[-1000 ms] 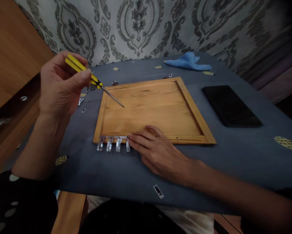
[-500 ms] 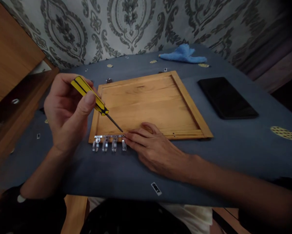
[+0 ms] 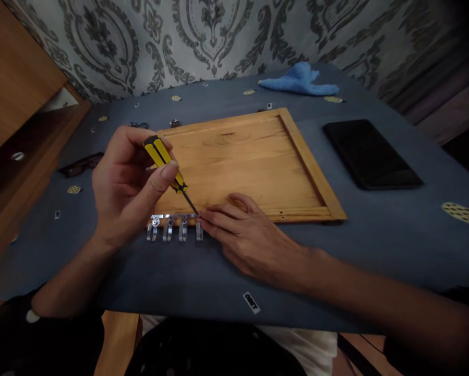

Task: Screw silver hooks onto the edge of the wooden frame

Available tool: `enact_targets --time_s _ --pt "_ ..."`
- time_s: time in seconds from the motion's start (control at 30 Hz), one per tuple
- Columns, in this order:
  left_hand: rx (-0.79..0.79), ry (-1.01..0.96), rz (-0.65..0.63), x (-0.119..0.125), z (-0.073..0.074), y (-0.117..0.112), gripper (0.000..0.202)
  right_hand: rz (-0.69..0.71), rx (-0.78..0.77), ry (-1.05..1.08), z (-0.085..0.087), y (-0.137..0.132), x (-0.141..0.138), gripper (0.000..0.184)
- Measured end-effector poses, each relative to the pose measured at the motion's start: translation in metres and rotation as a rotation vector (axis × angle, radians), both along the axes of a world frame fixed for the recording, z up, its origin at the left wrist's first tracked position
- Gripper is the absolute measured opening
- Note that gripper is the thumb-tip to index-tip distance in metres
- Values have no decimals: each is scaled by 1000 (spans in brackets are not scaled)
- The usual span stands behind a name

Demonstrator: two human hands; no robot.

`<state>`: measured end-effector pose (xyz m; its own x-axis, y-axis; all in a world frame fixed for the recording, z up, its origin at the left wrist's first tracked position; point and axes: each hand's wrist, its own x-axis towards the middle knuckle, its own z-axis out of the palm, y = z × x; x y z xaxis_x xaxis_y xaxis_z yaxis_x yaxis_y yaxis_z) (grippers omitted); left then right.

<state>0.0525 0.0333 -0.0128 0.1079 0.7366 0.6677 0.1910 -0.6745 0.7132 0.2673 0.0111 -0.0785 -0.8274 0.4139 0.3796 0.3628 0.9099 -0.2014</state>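
Observation:
My left hand (image 3: 127, 183) is closed around the yellow and black handle of a screwdriver (image 3: 167, 163). The shaft slants down to the right, and its tip meets the right end of a metal hook rail (image 3: 170, 216). Several silver hooks hang from this rail, which lies along the near edge of a framed wooden board (image 3: 238, 162). My right hand (image 3: 253, 240) is closed at the rail's right end, fingertips pressed beside the screwdriver tip. Its thumb is hidden, and any screw under the tip is too small to make out.
A black tablet or phone (image 3: 372, 154) lies right of the board. Behind it is a blue cloth (image 3: 301, 81). Dark glasses (image 3: 81, 165) and small dark objects (image 3: 175, 123) lie to the left and behind. Wooden furniture (image 3: 23, 78) borders the table's left side.
My left hand has moved right and slightly down, bringing the screwdriver tip onto the rail's end, with the handle held steeper. My right hand stays in place. The view has shifted slightly.

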Motion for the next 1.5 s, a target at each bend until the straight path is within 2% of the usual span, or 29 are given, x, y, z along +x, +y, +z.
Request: enact_targets --time_s 0.23,0.57,0.83,1.13,1.33,1.5 --pt "49 57 -7 -2 -1 1 20 -4 6 -1 0 0 0 39" --pt "42 67 -30 1 1 1 19 2 28 29 -1 1 -1 39" --pt "79 63 -53 4 5 5 46 -5 40 0 1 0 0 40" --pt "4 151 -96 -2 6 1 34 -2 15 10 -2 0 0 39" --pt "141 300 -68 -4 5 0 63 -3 -6 -2 0 -1 0 40" --pt "154 342 -60 -3 4 -1 61 -8 -22 -14 2 -1 1 38"
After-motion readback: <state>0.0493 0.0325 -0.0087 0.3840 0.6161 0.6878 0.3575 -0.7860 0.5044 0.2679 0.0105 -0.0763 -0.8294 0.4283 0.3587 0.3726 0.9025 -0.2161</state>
